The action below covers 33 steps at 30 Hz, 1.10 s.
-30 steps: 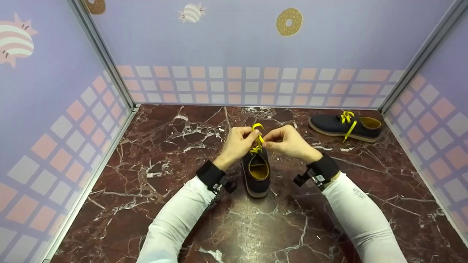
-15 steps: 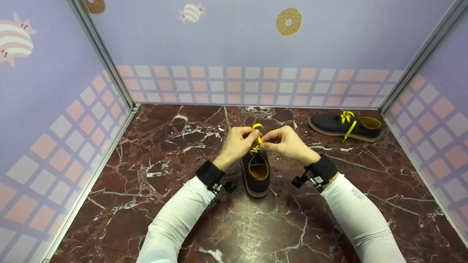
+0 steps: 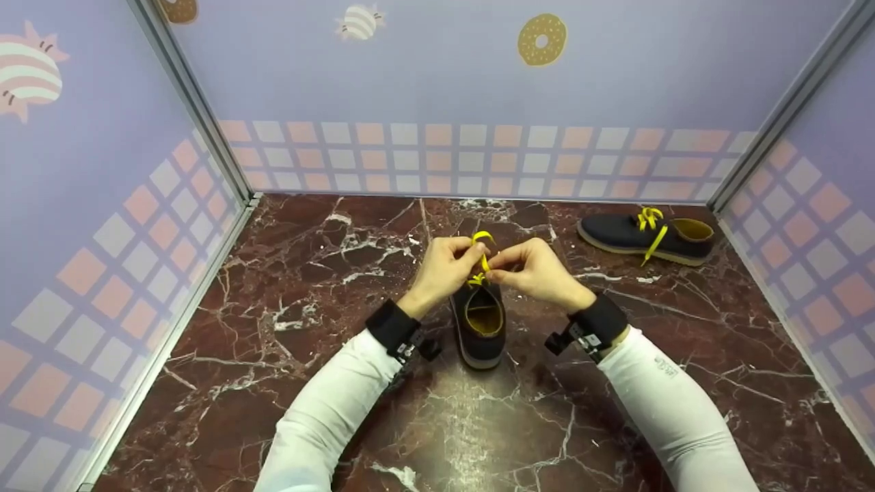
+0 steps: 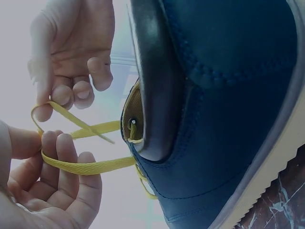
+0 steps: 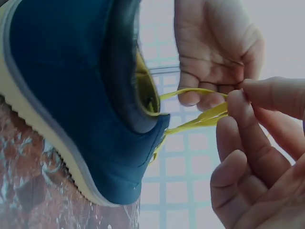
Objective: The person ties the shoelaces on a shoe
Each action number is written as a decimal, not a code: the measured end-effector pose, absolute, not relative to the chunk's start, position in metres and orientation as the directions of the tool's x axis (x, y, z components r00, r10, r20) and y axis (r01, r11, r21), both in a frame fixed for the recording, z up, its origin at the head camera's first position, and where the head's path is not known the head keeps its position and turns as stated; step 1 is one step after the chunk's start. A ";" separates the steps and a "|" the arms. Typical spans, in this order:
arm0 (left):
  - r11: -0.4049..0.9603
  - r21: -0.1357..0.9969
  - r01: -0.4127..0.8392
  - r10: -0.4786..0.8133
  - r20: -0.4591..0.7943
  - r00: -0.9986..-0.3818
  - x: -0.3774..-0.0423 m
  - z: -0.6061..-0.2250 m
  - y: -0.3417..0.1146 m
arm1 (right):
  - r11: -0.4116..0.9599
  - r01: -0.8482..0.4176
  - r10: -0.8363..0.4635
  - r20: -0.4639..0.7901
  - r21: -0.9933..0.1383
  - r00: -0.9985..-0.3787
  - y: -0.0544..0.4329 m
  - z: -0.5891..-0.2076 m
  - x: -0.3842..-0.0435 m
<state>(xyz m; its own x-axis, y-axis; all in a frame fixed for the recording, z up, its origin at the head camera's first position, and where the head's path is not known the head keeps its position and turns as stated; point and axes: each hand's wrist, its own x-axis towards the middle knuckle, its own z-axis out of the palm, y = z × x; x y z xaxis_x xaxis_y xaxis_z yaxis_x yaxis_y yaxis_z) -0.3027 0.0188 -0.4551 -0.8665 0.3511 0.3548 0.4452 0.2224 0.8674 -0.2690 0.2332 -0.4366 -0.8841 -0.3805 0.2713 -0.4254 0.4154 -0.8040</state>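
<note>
A dark navy shoe [image 3: 478, 352] with a tan sole stands upright on the floor, its heel toward me. Its yellow shoelace [image 3: 482, 236] is drawn up above the tongue. My left hand [image 3: 441, 273] pinches the lace between thumb and fingers; in the left wrist view a curved bend of lace [image 4: 86, 167] runs from that pinch to the shoe. Close by on the right, my right hand [image 3: 536, 273] pinches lace too, with thumb and index fingertips meeting on it in the right wrist view. Just where the strands cross is partly hidden by the fingers.
A second navy shoe [image 3: 608, 236] with a yellow lace [image 3: 649, 219] lies at the back right, toe pointing left. Purple patterned panels [image 3: 437, 82] border the marbled red-brown floor [image 3: 328, 383] at the back and both sides.
My right hand has shifted slightly left and down along the lace, nearer the shoe's tongue. The left hand and both shoes have stayed in place.
</note>
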 end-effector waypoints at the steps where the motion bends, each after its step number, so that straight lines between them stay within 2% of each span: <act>1: 0.220 0.867 0.446 0.352 0.356 -0.866 -0.303 -0.455 0.019 | 0.430 -0.439 -0.380 0.283 -0.789 -0.881 0.233 -0.438 -0.269; 8: 0.223 0.862 0.456 0.350 0.366 -0.862 -0.302 -0.454 0.019 | 0.567 -0.524 -0.345 0.394 -0.636 -0.852 0.227 -0.452 -0.271; 14: 0.240 0.858 0.455 0.352 0.360 -0.864 -0.303 -0.455 0.020 | 0.585 -0.517 -0.329 0.400 -0.625 -0.855 0.226 -0.462 -0.274; 19: 0.244 0.858 0.453 0.349 0.358 -0.866 -0.303 -0.455 0.019 | 0.544 -0.441 -0.336 0.296 -0.714 -0.894 0.231 -0.460 -0.275; 23: 0.242 0.862 0.445 0.346 0.352 -0.870 -0.303 -0.455 0.019 | 0.535 -0.339 -0.292 0.207 -0.774 -0.934 0.235 -0.457 -0.278; 27: 0.249 0.865 0.435 0.344 0.341 -0.875 -0.302 -0.455 0.019 | 0.566 -0.217 -0.252 0.084 -0.795 -0.964 0.235 -0.455 -0.285; 33: 0.276 0.851 0.447 0.355 0.342 -0.870 -0.301 -0.454 0.020 | 0.630 -0.099 -0.236 -0.068 -0.770 -0.969 0.231 -0.451 -0.301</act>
